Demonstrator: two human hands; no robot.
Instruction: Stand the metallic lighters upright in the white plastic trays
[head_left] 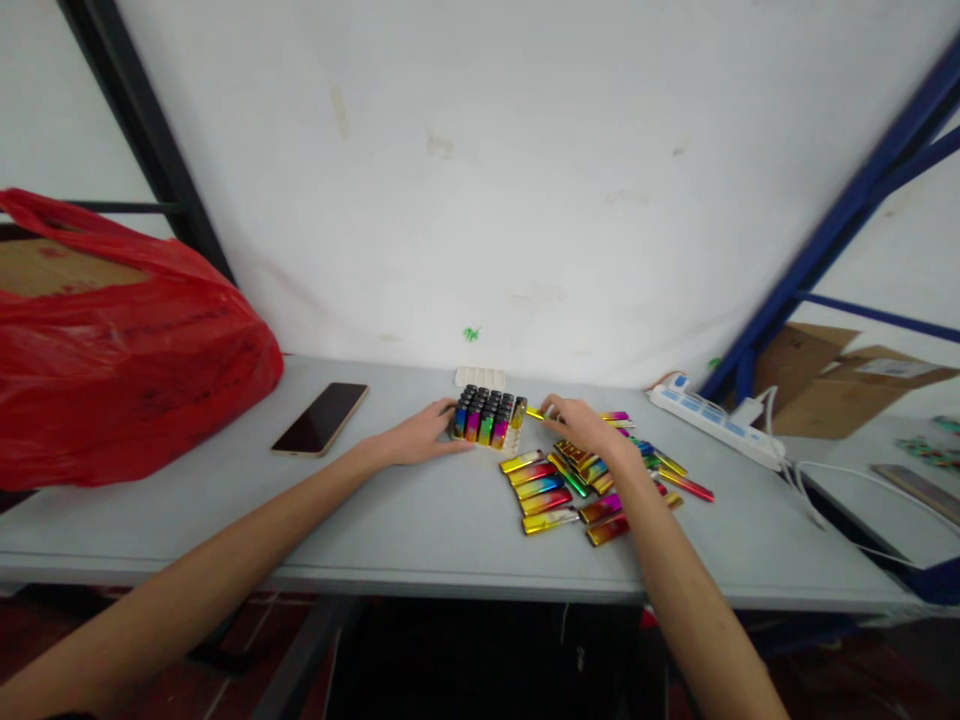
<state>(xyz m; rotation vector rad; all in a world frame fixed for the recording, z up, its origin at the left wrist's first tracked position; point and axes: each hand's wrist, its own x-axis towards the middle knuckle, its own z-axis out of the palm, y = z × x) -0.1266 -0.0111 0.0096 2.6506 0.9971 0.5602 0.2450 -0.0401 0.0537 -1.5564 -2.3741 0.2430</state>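
A small white tray (513,441) holds rows of lighters (486,418) standing upright, their black tops up and their bodies in bright metallic colours. Around its left end, my left hand (424,436) has its thumb along the front and its fingers behind, gripping it. Just right of the tray, my right hand (576,421) pinches a yellow lighter (535,412) that points towards the rows. At the tray's right side one gold lighter (519,412) stands a little apart. Many loose lighters (541,486) lie flat below and beside my right hand; my forearm hides some.
A pale compartmented piece (480,378) lies behind the tray by the wall. To the left are a phone (321,418) and a red plastic bag (135,350) with a carton inside. A white power strip (716,424) with cables and open cardboard boxes (832,380) stand right.
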